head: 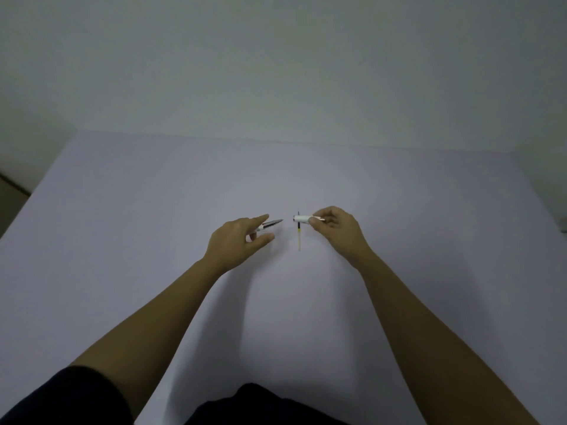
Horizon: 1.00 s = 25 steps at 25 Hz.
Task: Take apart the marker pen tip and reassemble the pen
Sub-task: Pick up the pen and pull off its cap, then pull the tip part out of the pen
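Note:
My left hand point(237, 240) holds the tapered dark-grey tip section point(271, 223) of the pen, its point aimed right. My right hand point(333, 223) pinches the white pen barrel point(302, 218) between thumb and fingers, its open end facing left. A small gap separates the two parts. A thin refill point(298, 237), dark at the far end and yellowish toward me, lies on the table just below the barrel's open end.
A pale lavender table point(153, 240) fills the lower view, with its far edge against a plain wall point(276, 72). The table's left edge runs diagonally at the far left. My dark clothing shows at the bottom.

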Each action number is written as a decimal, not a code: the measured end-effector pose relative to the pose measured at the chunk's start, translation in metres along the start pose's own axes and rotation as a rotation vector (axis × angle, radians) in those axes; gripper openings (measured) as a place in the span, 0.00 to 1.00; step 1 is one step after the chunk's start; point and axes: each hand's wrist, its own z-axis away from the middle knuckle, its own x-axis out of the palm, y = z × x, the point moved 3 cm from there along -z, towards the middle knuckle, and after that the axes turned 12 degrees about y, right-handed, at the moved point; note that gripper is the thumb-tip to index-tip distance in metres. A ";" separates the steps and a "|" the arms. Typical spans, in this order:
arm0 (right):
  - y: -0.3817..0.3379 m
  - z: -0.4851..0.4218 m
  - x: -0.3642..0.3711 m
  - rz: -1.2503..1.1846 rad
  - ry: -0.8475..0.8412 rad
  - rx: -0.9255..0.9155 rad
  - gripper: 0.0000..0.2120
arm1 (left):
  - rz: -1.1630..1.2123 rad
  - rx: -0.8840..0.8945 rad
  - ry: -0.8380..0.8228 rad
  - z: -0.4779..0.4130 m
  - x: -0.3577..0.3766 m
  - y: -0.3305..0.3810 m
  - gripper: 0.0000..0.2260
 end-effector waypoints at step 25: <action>0.085 -0.017 0.017 0.471 0.087 0.152 0.15 | 0.303 -0.232 0.030 -0.011 0.032 0.001 0.09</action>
